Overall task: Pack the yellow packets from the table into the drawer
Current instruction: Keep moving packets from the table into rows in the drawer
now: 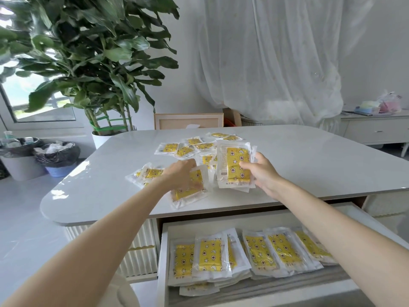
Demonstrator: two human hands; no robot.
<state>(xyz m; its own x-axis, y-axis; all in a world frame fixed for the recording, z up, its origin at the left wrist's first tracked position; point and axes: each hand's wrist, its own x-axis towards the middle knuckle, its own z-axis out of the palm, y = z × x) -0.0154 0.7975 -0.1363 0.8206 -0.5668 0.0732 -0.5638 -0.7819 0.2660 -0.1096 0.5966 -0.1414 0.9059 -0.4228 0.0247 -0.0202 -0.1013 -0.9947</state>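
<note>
Several yellow packets (188,147) in clear wrappers lie scattered on the white table (309,160). My right hand (261,171) grips an upright stack of packets (235,167) above the table's near middle. My left hand (180,171) reaches over a packet (190,189) lying near the front edge, its fingers curled onto the wrapper; whether it holds the packet is unclear. The open drawer (163,251) below the table's front edge holds several rows of the same packets (210,255).
A large potted plant (88,63) stands at the table's far left corner. Two bins (55,158) with black liners sit on the floor at left. A white sideboard (376,129) stands at the right, by white curtains.
</note>
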